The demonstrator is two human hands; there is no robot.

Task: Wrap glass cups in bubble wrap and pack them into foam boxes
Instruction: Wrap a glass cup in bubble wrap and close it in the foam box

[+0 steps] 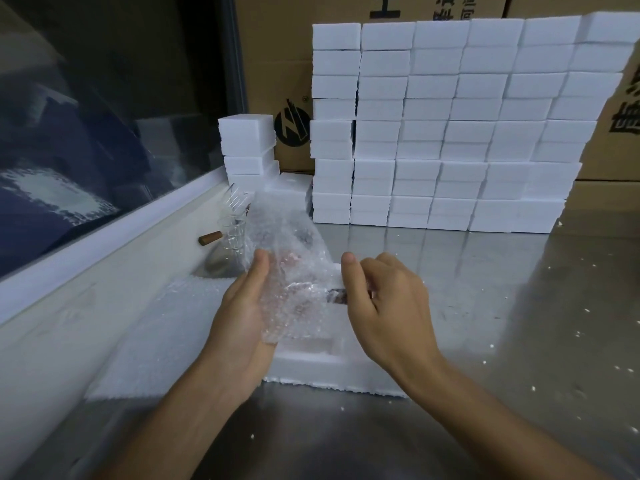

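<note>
Both hands are busy: bubble wrap (287, 271) with a cup inside is held by the left hand (242, 313), its brown handle (336, 296) pinched by the right hand (388, 306), above an open foam box (322, 368). Wrapping looks half done. Another glass cup (232, 237) waits far left; many closed foam boxes (450, 126) are stacked behind.

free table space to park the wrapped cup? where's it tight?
Free: bare steel table right of the right hand, in front of the stacked foam boxes; also the near edge below the open foam box. Tight: far left, by the unwrapped glass cup and bubble wrap.
</note>
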